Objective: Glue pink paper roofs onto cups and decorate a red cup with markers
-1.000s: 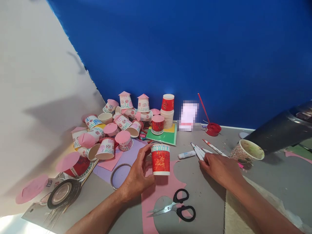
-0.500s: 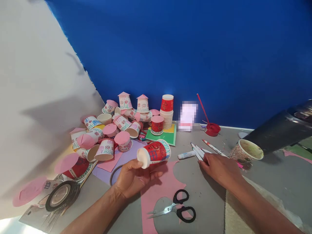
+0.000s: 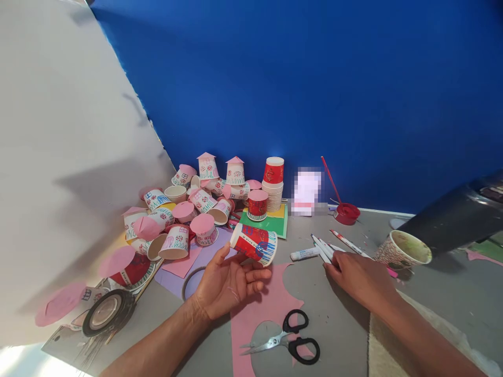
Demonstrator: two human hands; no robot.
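Note:
My left hand (image 3: 231,285) holds a red and white paper cup (image 3: 254,243) lying sideways between thumb and fingers, palm up. Blue drawn lines show on the cup's red side and round its white rim. Farther right, my right hand (image 3: 357,275) rests on the table with its fingers closed over the ends of several white markers (image 3: 323,248); which of them it grips is partly hidden. A glue stick (image 3: 305,254) lies just left of those markers. Below the hands are black-handled scissors (image 3: 283,340) on a cut pink paper sheet (image 3: 255,309).
Decorated cups with pink paper tops (image 3: 202,224) are heaped at the left. Behind stands a stack of cups (image 3: 272,193) on a green sheet (image 3: 271,226). Black tape (image 3: 108,312), red ribbon (image 3: 346,213), a patterned cup (image 3: 404,248) and a dark cylinder (image 3: 451,209) surround the work area.
The cup has been turned in my left hand, so another side of its drawing faces me, and the fingers below it are more curled. My right hand stays at the markers. The view shifts slightly.

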